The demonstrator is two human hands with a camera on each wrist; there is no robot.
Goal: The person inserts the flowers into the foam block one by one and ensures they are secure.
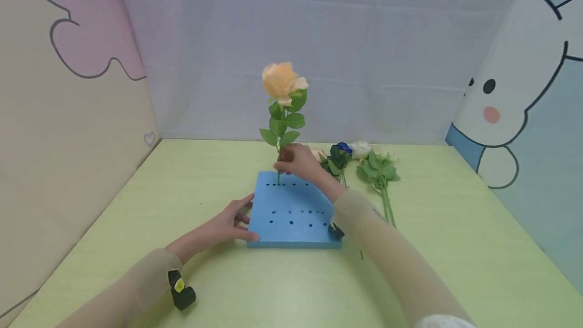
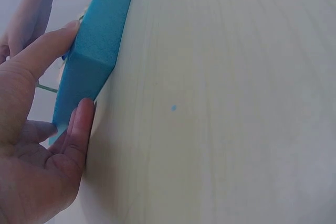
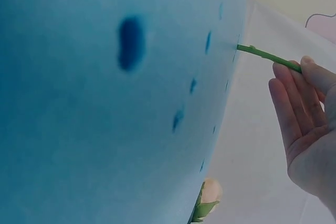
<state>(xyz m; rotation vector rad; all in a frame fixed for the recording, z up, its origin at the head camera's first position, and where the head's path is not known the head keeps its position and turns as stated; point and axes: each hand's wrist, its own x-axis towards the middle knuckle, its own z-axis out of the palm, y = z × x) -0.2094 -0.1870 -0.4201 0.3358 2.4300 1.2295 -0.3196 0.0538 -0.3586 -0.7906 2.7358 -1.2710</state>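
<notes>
My right hand [image 1: 298, 160] pinches the green stem of a peach rose [image 1: 280, 81] between thumb and fingers. The rose stands upright, its stem's lower end at a hole in the back row of a blue foam board [image 1: 291, 199]. In the right wrist view the stem [image 3: 265, 54] runs from the board's surface to the fingertips. My left hand [image 1: 230, 221] holds the board's left side near the front corner. Its thumb [image 2: 60, 40] lies on the upper edge, and the other fingers touch the side face low by the table.
Right of the board lie more flowers: a dark blue rose [image 1: 344, 149], a white one [image 1: 361, 149] and green leafy stems [image 1: 384, 191]. Part of them is behind the right arm. A pale cloth [image 1: 319, 65] hangs behind the light table [image 1: 182, 186], with printed panels on both sides.
</notes>
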